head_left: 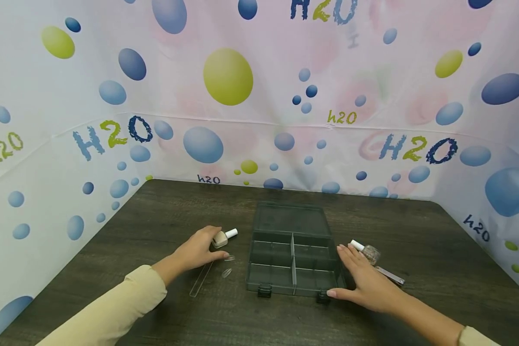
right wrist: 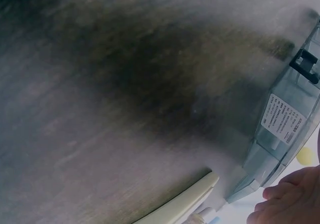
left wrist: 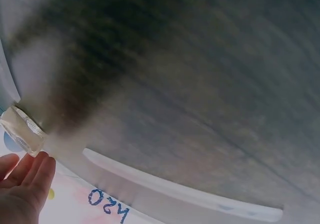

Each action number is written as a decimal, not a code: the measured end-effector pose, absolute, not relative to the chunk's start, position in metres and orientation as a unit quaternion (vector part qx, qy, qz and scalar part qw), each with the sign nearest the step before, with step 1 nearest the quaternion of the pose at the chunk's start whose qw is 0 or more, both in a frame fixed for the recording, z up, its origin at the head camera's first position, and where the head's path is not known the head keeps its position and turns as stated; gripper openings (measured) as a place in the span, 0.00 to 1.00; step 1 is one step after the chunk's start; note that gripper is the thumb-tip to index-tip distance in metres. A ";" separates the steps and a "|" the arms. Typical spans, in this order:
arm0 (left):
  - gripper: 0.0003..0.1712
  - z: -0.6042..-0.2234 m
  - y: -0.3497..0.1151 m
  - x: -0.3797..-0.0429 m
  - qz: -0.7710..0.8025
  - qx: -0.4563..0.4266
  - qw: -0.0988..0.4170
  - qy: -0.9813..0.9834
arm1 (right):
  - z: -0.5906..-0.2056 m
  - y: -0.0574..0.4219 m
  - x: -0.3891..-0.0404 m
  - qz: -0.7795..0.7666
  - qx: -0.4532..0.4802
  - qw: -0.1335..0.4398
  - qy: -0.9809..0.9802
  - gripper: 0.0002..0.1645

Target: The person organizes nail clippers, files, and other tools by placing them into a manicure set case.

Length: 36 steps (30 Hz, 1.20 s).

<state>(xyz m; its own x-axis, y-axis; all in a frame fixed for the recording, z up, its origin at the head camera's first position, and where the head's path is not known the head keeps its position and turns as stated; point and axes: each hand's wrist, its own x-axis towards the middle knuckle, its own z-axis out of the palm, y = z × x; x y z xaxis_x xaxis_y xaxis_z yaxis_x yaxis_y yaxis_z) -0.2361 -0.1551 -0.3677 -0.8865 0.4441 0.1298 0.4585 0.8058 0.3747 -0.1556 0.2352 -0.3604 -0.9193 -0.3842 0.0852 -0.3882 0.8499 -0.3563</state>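
Observation:
In the head view, my left hand [head_left: 199, 247] is at a beige nail polish bottle [head_left: 219, 239] with a white cap, lying on its side. The left wrist view has its fingertips right at the bottle's glass [left wrist: 22, 131], the thumb apart from it. Below that hand are a slim pale-edged strip [head_left: 201, 279] and two clear nail tips [head_left: 227, 273]. A dark see-through compartment box [head_left: 271, 275] stands mid-table, lid open. My right hand [head_left: 367, 283] is spread at its right side, the thumb by the front right latch [head_left: 323, 296].
Right of the box lies a glitter nail polish bottle [head_left: 372, 253] with a white cap, partly behind my right fingers. Beside it is a slim pale bar [head_left: 390, 275]. A printed curtain [head_left: 285, 158] stands along the table's back and sides.

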 end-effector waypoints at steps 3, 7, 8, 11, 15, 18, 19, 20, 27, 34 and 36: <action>0.38 -0.370 -0.155 -0.239 -0.203 -0.234 0.021 -0.951 | -0.359 0.235 -0.157 0.187 0.201 -0.004 -0.962 0.62; 0.32 -0.372 -0.155 -0.244 -0.199 -0.226 0.025 -0.953 | -0.359 0.234 -0.159 0.195 0.199 -0.025 -0.960 0.61; 0.30 -0.372 -0.155 -0.246 -0.198 -0.224 0.025 -0.954 | -0.358 0.235 -0.159 0.197 0.198 -0.029 -0.960 0.61; 0.26 -0.372 -0.155 -0.249 -0.200 -0.210 0.018 -0.957 | -0.358 0.234 -0.160 0.199 0.196 -0.041 -0.959 0.62; 0.23 -0.371 -0.155 -0.252 -0.208 -0.200 0.015 -0.957 | -0.357 0.234 -0.160 0.198 0.194 -0.048 -0.960 0.62; 0.20 -0.371 -0.154 -0.254 -0.215 -0.196 0.016 -0.956 | -0.356 0.234 -0.160 0.197 0.193 -0.051 -0.960 0.62; 0.20 -0.370 -0.154 -0.254 -0.216 -0.195 0.016 -0.956 | -0.355 0.234 -0.160 0.197 0.194 -0.052 -0.960 0.62; 0.20 -0.370 -0.154 -0.255 -0.215 -0.195 0.016 -0.957 | -0.355 0.234 -0.160 0.196 0.194 -0.052 -0.960 0.62; 0.19 -0.367 -0.154 -0.254 -0.229 -0.191 0.024 -0.954 | -0.354 0.234 -0.160 0.196 0.197 -0.058 -0.959 0.63; 0.20 -0.368 -0.156 -0.255 -0.265 -0.160 0.021 -0.951 | -0.355 0.235 -0.160 0.195 0.198 -0.059 -0.959 0.63; 0.20 -0.368 -0.156 -0.255 -0.271 -0.151 0.019 -0.950 | -0.355 0.235 -0.160 0.197 0.199 -0.060 -0.958 0.63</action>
